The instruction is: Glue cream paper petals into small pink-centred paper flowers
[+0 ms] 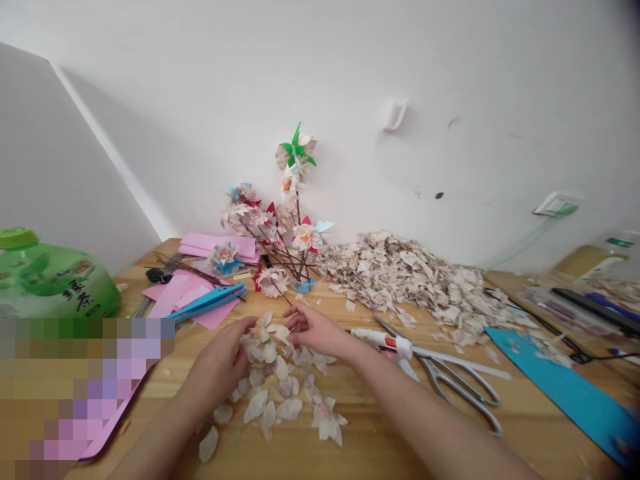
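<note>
My left hand (227, 353) is cupped at the left side of a small spread of pale dried petals (283, 368), fingers curved but apart. Opposite it, my right hand (315, 330) hovers over or touches the far petals, its fingers bent and spread. Whether a fingertip presses on a petal I cannot make out. Close to my right forearm lies a finished-looking petal flower (327, 420). Just beyond both hands, a petal flower on a thin stem (273, 282) rests on the table.
Petal flowers on twigs (300, 233) stand by the wall. A large heap of dried petals (395, 267) lies right of them. Scissors (443, 373), a white tube (385, 342) and blue sheet (555, 393) are on the right; pink paper (220, 247) and a green jug (55, 280) left.
</note>
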The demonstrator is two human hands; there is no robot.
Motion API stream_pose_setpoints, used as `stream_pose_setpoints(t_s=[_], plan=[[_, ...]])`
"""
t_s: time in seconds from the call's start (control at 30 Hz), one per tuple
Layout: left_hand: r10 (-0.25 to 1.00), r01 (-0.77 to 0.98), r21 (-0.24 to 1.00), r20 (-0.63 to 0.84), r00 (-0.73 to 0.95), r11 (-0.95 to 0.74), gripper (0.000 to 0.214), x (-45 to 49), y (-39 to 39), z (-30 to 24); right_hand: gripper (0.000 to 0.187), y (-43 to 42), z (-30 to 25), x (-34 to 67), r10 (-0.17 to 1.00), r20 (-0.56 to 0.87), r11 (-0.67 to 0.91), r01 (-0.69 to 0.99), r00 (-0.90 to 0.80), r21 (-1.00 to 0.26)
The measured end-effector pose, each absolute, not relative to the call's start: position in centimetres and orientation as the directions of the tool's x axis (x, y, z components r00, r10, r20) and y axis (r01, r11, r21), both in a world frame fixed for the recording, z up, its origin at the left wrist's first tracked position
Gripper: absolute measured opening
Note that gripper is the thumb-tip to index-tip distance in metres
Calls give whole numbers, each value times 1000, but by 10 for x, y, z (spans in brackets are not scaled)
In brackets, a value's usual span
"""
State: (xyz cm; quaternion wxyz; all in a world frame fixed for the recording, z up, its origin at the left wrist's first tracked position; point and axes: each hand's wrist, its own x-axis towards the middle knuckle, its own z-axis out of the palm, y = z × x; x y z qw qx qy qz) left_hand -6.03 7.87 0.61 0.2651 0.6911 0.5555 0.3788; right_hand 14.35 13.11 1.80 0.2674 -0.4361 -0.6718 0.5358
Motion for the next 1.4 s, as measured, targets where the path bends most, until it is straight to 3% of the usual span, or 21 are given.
stream_pose_setpoints(t_s=[0.3,0.6,0.77,0.93,1.13,1.4], plan=[[995,176,979,104,5,-103,37,-36,79,1,35,125,25,142,775,-206,-158,133,-597,-978],[997,-61,998,-31,-66,27,48,-36,78,12,32,122,26,140,824,-171,-53,226,-540,-973],[994,-114,991,-80,-78,71,48,-37,79,17,39,116,34,140,869,-51,79,241,-493,-967],[994,-141,986,-100,-44,93,50,-36,78,17,28,112,40,134,880,-65,52,231,-471,-971],[991,-132,990,-60,-119,44,53,-40,78,16,23,120,43,139,927,-55,35,233,-370,-972],[996,2,1000,18,-89,-18,43,-41,81,12,22,128,35,152,958,-51,94,476,-283,-875]])
